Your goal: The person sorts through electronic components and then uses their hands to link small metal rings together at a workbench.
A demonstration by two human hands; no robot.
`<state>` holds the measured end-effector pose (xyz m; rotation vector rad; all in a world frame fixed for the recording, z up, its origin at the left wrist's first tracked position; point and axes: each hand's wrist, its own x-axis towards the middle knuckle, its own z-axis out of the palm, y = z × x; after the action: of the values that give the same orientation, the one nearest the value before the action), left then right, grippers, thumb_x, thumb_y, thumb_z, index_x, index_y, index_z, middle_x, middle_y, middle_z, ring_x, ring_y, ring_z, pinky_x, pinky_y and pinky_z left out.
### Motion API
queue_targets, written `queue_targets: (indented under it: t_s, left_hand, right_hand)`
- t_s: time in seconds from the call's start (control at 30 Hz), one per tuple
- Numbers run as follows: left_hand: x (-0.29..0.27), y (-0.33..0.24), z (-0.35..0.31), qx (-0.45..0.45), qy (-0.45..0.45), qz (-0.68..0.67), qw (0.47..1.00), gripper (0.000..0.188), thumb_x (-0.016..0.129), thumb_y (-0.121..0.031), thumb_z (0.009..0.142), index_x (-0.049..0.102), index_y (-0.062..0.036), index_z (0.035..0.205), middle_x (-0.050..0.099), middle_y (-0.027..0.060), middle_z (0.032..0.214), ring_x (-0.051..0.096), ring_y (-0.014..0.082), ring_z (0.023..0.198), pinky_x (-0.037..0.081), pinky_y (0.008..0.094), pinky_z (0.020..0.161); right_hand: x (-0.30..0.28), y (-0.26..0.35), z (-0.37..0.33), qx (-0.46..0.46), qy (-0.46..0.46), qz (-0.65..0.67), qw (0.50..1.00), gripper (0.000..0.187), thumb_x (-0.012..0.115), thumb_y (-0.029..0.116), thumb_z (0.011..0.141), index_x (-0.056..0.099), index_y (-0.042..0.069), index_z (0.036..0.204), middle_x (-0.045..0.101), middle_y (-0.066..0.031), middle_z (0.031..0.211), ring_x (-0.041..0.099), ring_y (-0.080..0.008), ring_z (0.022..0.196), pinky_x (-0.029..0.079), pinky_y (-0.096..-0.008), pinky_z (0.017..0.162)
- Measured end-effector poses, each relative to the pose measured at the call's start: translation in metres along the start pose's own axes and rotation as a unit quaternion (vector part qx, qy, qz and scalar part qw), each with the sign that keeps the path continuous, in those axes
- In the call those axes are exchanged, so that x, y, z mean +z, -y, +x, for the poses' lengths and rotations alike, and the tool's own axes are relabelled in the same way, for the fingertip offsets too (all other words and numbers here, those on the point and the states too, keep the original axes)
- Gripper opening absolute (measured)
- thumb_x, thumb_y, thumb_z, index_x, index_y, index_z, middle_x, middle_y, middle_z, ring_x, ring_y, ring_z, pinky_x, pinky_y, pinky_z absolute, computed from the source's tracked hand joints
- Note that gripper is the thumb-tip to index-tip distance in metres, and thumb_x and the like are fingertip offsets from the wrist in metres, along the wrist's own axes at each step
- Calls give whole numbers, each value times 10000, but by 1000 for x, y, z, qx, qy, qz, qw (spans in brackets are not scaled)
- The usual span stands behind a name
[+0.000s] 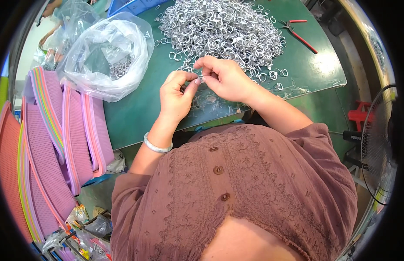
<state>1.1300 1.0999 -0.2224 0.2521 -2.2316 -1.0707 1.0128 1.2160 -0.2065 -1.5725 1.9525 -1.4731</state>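
Near the front edge of the green table, my two hands meet fingertip to fingertip. Between them is a small silver metal ring, partly covered by the fingers. My left hand pinches it between thumb and forefinger, the other fingers curled. From the right, my right hand grips it with thumb and fingertips. Just beyond the hands lies a large heap of similar silver rings, with some loose ones scattered along its near edge.
An open clear plastic bag with small metal pieces inside stands left on the table. Red-handled pliers lie at the far right. Pink and purple woven straps or baskets crowd the left side. A fan and red stool stand right.
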Motion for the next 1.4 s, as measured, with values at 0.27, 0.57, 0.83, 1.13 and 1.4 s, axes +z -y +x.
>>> queue_targets:
  t_s: [0.27, 0.57, 0.83, 1.13, 1.4]
  left_hand:
    - [2, -5, 1, -104, 55, -1, 993, 65, 600, -48, 751, 559, -1, 770, 509, 14, 709, 436, 60, 561, 378, 199, 522]
    - [8, -4, 1, -68, 38, 26, 997, 106, 618, -94, 732, 560, -7, 753, 514, 66, 658, 486, 124, 539, 408, 248, 500]
    - [6, 3, 1, -179, 68, -88, 978, 84, 592, -93, 783, 571, -12, 793, 470, -54, 615, 413, 34, 534, 341, 179, 488]
    - [2, 6, 4, -295, 89, -245, 919, 78, 590, -101, 793, 588, -24, 808, 491, -53, 630, 397, 21, 512, 321, 168, 453]
    - [1, 12, 7, -270, 88, -182, 942, 45, 579, -83, 803, 584, -41, 819, 469, -73, 610, 359, 3, 482, 279, 152, 427]
  right_hand:
    - [1, 0, -4, 48, -17, -2, 999, 213, 517, 21, 711, 536, 49, 922, 560, -94, 644, 573, -258, 598, 447, -338, 538]
    - [6, -7, -2, -112, -88, -118, 983, 222, 516, -17, 720, 532, 40, 934, 522, -68, 653, 510, -157, 544, 420, -249, 520]
    - [5, -14, 1, 136, -20, 199, 970, 202, 497, -35, 728, 535, 6, 922, 540, -30, 668, 508, -92, 580, 410, -225, 543]
    - [-5, -12, 9, 232, 51, 297, 925, 200, 523, -9, 761, 525, 7, 959, 534, 0, 735, 470, -58, 621, 396, -200, 558]
    - [-15, -17, 22, 274, 94, 348, 892, 149, 530, -2, 756, 546, 5, 904, 543, -14, 718, 500, -80, 584, 425, -206, 527]
